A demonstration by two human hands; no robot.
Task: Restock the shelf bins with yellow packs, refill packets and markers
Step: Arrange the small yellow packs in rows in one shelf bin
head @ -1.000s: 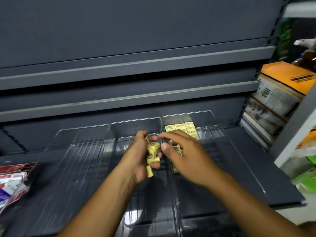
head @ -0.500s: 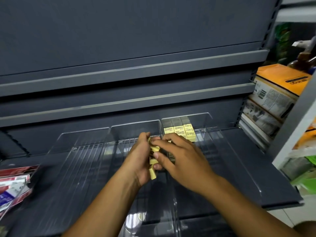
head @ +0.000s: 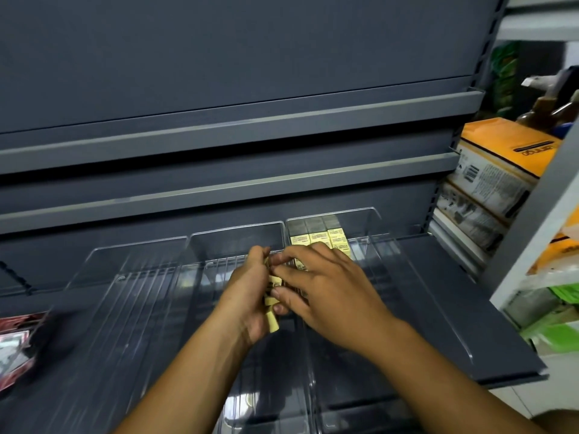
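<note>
Early, I judge: the left hand [head: 247, 296] grips a bundle of yellow packs [head: 273, 322] above the bins, the right hand [head: 316, 289] pinching 1 of them; a row of 3 shelved packs [head: 318, 239] shows at the right bin's [head: 373, 215] back. No refill packets or markers show.

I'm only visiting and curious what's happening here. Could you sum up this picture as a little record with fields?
Place: dark grey shop shelf carrying clear bins
Left hand: grips a small bunch of yellow packs
Right hand: pinches the same bunch from its other side
Right bin: row of stocked packs at its back
Far left: red packets at the picture's edge
Far right: orange-and-white boxes on the neighbouring shelf
</note>
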